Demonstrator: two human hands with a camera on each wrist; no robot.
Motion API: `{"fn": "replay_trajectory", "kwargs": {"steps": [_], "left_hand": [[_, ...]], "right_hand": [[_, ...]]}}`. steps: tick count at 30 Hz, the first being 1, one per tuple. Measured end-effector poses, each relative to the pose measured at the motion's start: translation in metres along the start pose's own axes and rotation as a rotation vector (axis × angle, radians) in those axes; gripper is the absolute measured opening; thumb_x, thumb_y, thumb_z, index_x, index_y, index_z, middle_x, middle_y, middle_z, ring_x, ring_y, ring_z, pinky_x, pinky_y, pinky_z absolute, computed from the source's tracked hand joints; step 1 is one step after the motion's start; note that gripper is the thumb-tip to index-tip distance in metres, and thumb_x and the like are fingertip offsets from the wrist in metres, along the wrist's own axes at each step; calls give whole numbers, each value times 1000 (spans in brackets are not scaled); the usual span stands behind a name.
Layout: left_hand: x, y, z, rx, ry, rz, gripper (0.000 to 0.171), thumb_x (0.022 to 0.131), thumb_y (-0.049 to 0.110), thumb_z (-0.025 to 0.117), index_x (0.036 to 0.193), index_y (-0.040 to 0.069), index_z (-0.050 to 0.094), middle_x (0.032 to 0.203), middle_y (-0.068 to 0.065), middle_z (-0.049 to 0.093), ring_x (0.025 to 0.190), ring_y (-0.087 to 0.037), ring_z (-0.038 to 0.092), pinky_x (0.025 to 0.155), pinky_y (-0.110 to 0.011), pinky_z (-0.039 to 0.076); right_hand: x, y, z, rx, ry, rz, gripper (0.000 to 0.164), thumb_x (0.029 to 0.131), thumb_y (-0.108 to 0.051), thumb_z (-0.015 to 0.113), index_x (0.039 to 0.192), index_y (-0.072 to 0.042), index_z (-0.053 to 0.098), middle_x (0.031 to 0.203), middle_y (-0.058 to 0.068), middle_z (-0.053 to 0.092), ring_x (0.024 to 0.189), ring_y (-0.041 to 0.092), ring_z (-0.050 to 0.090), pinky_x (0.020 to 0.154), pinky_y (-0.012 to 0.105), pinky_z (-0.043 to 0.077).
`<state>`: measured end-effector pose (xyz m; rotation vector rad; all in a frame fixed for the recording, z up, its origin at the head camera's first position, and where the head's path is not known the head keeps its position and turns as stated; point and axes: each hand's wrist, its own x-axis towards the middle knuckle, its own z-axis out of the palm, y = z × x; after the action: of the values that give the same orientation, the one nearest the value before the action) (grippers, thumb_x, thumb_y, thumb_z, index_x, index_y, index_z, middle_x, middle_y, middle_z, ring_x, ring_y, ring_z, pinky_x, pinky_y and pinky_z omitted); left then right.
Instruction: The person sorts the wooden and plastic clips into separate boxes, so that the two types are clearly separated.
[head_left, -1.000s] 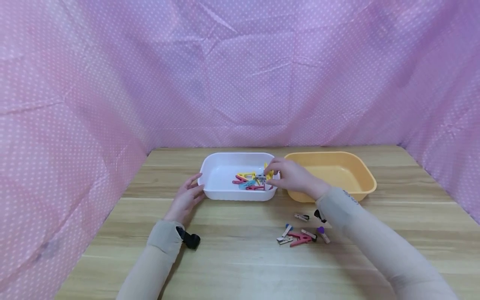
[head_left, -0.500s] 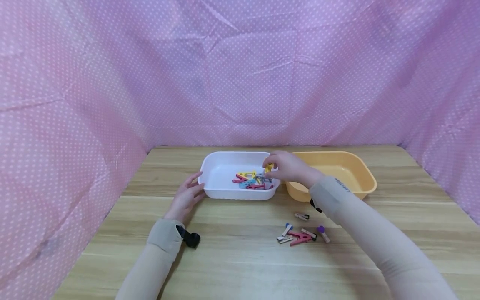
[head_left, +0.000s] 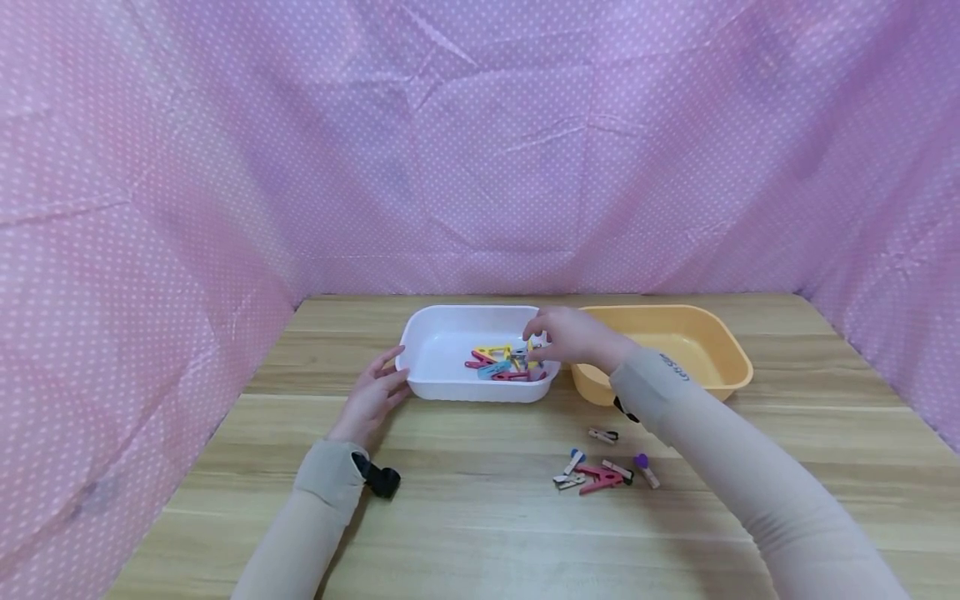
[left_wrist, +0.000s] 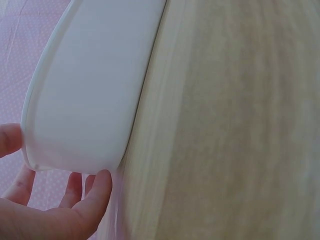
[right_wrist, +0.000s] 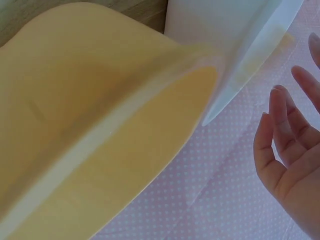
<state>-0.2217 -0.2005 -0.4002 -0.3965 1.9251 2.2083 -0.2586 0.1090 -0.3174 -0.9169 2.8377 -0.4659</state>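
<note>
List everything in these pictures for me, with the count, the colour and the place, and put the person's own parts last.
White basin: one, on the table, left of the other basin.
Yellow-orange basin: one, beside the white one.
Piled clips: several, overlapping too much to count; yellow, red, light blue, grey; inside the white basin.
Wooden clips: apparently five, pale wood, some with blue, purple or black ends; on the table.
Red clip: one, among those.
Table: one, light wood grain.
Dotted cloth: pink, behind and at the sides.
Black wrist devices: two, one per wrist.
Sleeves: two, pale beige.
Left hand: one, touching the white basin's left end.
Right hand: one, over its right end.
</note>
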Motion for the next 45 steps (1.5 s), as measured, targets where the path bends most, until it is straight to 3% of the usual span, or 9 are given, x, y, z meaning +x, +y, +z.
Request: {"fn": "replay_trajectory", "kwargs": {"steps": [12, 24, 37, 45], "left_hand": [[2, -1, 1, 4, -5, 22, 53, 97, 2, 46, 147, 15, 33, 144, -21, 30, 122, -28, 43, 111, -40, 34], [-1, 0, 2, 9, -16, 36, 53, 98, 2, 45, 148, 14, 31, 141, -19, 32, 124, -29, 41, 111, -40, 34], [-1, 1, 3, 28, -4, 23, 53, 98, 4, 45, 148, 15, 32, 146, -22, 28, 129, -31, 39, 112, -42, 33], [-1, 2, 1, 9, -11, 16, 52, 98, 5, 45, 147, 17, 33, 146, -20, 29, 131, -32, 38, 112, -42, 33]], "right_hand": [[-18, -2, -6, 18, 72, -47, 32, 85, -27, 71, 112, -10, 67, 111, 5, 64, 94, 24, 59, 75, 33, 52], [-44, -8, -9, -39, 197, -197, 28, 83, -24, 73, 107, -9, 69, 102, 2, 65, 73, 8, 54, 66, 26, 48], [-65, -8, -1, -68, 310, -336, 24, 78, -18, 78, 98, -8, 70, 92, -1, 63, 71, 5, 56, 65, 26, 50], [-78, -5, 5, -76, 310, -308, 23, 78, -20, 77, 98, -12, 71, 91, -3, 63, 78, 8, 54, 70, 28, 51]]}}
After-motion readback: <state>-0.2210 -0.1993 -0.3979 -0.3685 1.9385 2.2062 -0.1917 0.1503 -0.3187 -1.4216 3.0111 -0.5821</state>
